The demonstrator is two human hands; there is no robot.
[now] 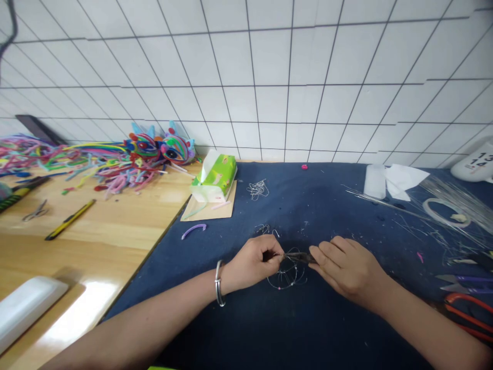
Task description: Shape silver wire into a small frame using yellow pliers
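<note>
A round frame of thin wire [283, 277] with small beads or joints on it hangs just below my hands, over the dark blue mat. My left hand [256, 261], with a silver bangle at its wrist, pinches the wire between thumb and fingers. From the right, my right hand [342, 264] is wrapped round a pair of dark pliers [302, 257]. The plier tips meet the wire right beside my left fingertips. Most of the plier handles are hidden inside my right hand. Small bent wire pieces [264, 228] lie just beyond my left hand.
A heap of wire bits [258, 190] and a green tissue pack [215, 177] stand beyond. At right are long wires [462, 200], a wire coil [447, 213], and orange-handled scissors [468, 311]. Colourful pipe cleaners [115, 164] and a yellow cutter [70, 220] lie on the wooden table.
</note>
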